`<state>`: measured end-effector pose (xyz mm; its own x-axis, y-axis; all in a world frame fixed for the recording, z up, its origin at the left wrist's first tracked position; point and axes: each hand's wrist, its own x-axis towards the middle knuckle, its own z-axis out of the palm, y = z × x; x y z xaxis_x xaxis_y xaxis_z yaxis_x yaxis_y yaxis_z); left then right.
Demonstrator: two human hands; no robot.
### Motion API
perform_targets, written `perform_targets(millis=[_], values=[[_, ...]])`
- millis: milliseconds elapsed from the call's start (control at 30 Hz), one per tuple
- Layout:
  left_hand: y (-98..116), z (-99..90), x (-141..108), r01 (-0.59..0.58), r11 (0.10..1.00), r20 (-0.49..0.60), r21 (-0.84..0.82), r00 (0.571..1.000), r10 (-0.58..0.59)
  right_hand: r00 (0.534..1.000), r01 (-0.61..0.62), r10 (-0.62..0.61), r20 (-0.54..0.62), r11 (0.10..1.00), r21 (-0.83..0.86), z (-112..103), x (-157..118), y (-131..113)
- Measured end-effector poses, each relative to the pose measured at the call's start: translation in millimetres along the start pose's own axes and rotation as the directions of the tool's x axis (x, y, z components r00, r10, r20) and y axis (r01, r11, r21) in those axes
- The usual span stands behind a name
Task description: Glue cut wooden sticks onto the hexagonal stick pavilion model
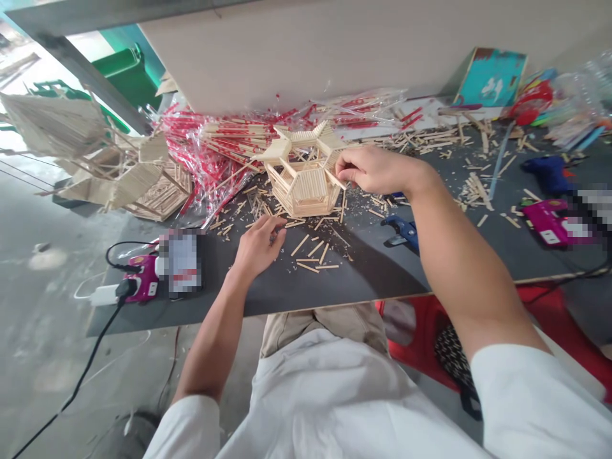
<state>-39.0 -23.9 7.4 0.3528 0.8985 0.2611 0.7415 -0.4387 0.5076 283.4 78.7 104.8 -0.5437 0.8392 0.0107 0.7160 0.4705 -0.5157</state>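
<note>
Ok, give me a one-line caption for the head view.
Right hand at a wooden-stick model, left hand near loose sticks on a dark tabletop.

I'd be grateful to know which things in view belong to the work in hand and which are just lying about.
In the work:
- stick model, at the right hand
- loose sticks
- probably wrapped stick bundles

Seemingly lying about:
- pixelated device
- teal board
- green bin

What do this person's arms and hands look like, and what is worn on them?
A short, loose, white fabric left sleeve and a matching right sleeve cover the upper arms. The left hand and right hand show no gloves, watch or bracelet.
</note>
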Motion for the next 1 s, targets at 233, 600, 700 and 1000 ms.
perform_targets(millis=[233, 600, 700, 1000], values=[[2, -1.7, 1, 0.003, 1.0, 0.007, 0.001, 1.0, -0.003, 0.993, -0.025, 0.048, -0.106, 0.978, 0.209, 7, -2, 1], [-1, 0.1, 0, -0.001, 0.998, -0.003, 0.068, 1.0, 0.001, 0.973, 0.082, -0.022, -0.23, 0.963, 0.255, 12, 3, 18], [-1, -0.7, 0, -0.005, 0.998, -0.004, 0.064, 1.0, 0.006, 0.972, 0.106, -0.065, -0.227, 0.979, 0.174, 12, 5, 17], [-1, 4.4, 1, -0.012, 0.998, 0.009, 0.062, 1.0, 0.012, 0.948, 0.016, 0.027, -0.316, 0.991, 0.133, 21, 1, 10]])
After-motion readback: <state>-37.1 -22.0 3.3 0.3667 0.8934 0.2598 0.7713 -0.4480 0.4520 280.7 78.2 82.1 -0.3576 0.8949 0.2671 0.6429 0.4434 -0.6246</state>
